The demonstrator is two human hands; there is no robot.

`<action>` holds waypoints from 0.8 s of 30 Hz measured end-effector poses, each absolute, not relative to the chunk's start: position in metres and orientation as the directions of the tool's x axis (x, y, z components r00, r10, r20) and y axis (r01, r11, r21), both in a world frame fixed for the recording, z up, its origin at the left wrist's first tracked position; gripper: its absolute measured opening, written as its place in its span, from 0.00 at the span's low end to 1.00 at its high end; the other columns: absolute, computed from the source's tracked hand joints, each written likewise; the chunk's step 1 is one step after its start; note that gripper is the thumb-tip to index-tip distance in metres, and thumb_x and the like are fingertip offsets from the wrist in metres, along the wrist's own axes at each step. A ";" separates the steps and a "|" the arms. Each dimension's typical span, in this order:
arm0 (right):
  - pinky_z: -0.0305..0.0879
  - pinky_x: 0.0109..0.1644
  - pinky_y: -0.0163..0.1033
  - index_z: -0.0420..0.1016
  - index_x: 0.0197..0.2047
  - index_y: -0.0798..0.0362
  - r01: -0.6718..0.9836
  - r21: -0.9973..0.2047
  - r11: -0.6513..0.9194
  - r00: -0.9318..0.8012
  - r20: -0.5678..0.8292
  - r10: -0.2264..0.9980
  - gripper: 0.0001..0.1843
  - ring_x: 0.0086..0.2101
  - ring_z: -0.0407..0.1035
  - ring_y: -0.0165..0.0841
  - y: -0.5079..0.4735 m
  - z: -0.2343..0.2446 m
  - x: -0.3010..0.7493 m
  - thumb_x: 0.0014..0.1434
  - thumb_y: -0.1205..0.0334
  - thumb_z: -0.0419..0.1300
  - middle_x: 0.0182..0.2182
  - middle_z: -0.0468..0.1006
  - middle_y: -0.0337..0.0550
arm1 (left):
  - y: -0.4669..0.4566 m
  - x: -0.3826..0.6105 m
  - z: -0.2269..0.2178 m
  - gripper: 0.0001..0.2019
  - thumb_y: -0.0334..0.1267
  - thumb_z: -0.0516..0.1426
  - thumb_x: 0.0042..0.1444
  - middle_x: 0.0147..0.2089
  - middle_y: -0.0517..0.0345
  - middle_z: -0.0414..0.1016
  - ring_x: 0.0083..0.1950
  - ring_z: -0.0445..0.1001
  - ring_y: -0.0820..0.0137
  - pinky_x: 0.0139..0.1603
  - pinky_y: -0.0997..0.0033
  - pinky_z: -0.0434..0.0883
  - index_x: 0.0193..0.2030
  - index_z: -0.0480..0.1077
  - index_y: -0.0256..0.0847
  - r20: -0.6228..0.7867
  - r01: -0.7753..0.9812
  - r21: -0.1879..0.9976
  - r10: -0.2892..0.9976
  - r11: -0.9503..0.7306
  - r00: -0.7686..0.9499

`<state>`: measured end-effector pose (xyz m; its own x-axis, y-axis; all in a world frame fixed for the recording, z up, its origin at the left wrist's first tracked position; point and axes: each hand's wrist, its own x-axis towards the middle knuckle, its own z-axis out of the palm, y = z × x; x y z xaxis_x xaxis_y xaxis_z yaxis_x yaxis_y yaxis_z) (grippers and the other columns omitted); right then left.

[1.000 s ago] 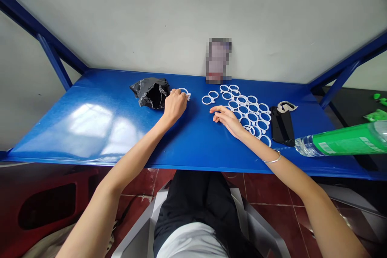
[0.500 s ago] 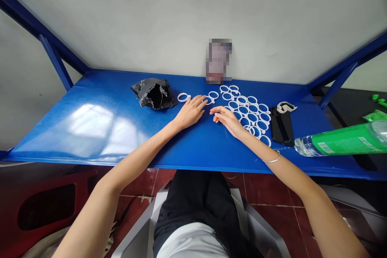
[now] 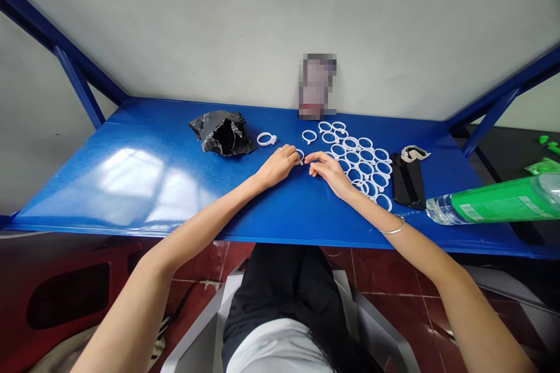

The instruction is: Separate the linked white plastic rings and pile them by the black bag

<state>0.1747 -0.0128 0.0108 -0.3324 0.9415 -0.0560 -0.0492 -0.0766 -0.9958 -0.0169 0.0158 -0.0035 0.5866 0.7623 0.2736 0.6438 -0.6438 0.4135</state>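
My left hand (image 3: 279, 165) is closed with its fingertips on a white curtain ring (image 3: 301, 157), most of which the fingers hide. Just to the right, my right hand (image 3: 329, 173) hovers by the ring with its fingers apart and slightly bent, holding nothing. A lone white ring (image 3: 309, 136) lies beyond the hands, and white rings (image 3: 266, 139) that look overlapped lie to the left. Beside and behind my right hand, several more white rings (image 3: 366, 157) with small eyelets spread over the blue table (image 3: 245, 210).
An opened black plastic bag (image 3: 214, 134) lies at left. On the right are a black phone (image 3: 408, 183), a beige strap-like item (image 3: 415, 154) and a green-labelled bottle (image 3: 499, 201) on its side. A pixelated upright object (image 3: 315, 87) leans against the wall.
My left hand has drawn its spread fingers together and pulled a ring nearer, away from the lone ring beyond. My right hand has hardly moved.
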 end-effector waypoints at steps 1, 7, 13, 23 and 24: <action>0.64 0.36 0.36 0.73 0.42 0.51 -0.031 -0.998 -0.057 -0.327 -0.043 0.944 0.13 0.30 0.67 0.28 -0.013 0.010 0.175 0.53 0.58 0.62 0.38 0.75 0.40 | 0.015 -0.017 -0.003 0.09 0.34 0.50 0.64 0.39 0.49 0.70 0.42 0.66 0.64 0.44 0.67 0.62 0.35 0.69 0.37 0.279 0.610 0.468 0.762 -0.640 0.584; 0.63 0.35 0.36 0.71 0.44 0.50 0.062 -0.997 0.042 -0.348 0.018 0.937 0.14 0.31 0.69 0.30 -0.011 0.006 0.176 0.56 0.53 0.61 0.34 0.75 0.39 | 0.000 -0.012 0.007 0.09 0.41 0.53 0.63 0.33 0.55 0.71 0.34 0.66 0.70 0.39 0.71 0.62 0.34 0.67 0.38 0.240 0.283 0.857 0.820 -0.430 0.520; 0.54 0.28 0.34 0.68 0.27 0.53 0.085 -0.996 0.004 -0.471 -0.037 0.881 0.21 0.22 0.57 0.25 -0.011 0.010 0.178 0.59 0.43 0.58 0.20 0.62 0.33 | -0.004 -0.008 0.014 0.22 0.57 0.57 0.56 0.32 0.57 0.70 0.32 0.67 0.74 0.37 0.73 0.63 0.35 0.66 0.35 0.067 -0.050 0.998 0.812 -0.046 0.580; 0.44 0.27 0.36 0.61 0.22 0.52 -0.125 -0.970 -0.206 -0.532 -0.110 0.839 0.24 0.22 0.44 0.26 -0.012 0.012 0.178 0.56 0.45 0.63 0.20 0.53 0.32 | -0.006 0.002 0.015 0.20 0.50 0.65 0.51 0.21 0.65 0.58 0.24 0.56 0.79 0.30 0.74 0.59 0.27 0.66 0.35 -0.045 -0.330 0.870 0.726 0.366 0.686; 0.44 0.27 0.36 0.60 0.21 0.52 -0.152 -0.961 -0.233 -0.537 -0.117 0.835 0.24 0.22 0.44 0.26 -0.012 0.013 0.177 0.55 0.45 0.64 0.19 0.52 0.32 | -0.006 0.003 0.015 0.20 0.50 0.66 0.51 0.20 0.65 0.57 0.23 0.55 0.79 0.29 0.75 0.59 0.27 0.65 0.35 -0.048 -0.345 0.856 0.724 0.385 0.688</action>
<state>0.1772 -0.0122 0.0130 -0.5372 0.8352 -0.1174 -0.1519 -0.2327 -0.9606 0.0026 -0.0064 0.0151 0.6879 0.7242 -0.0484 -0.3449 0.3848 0.8561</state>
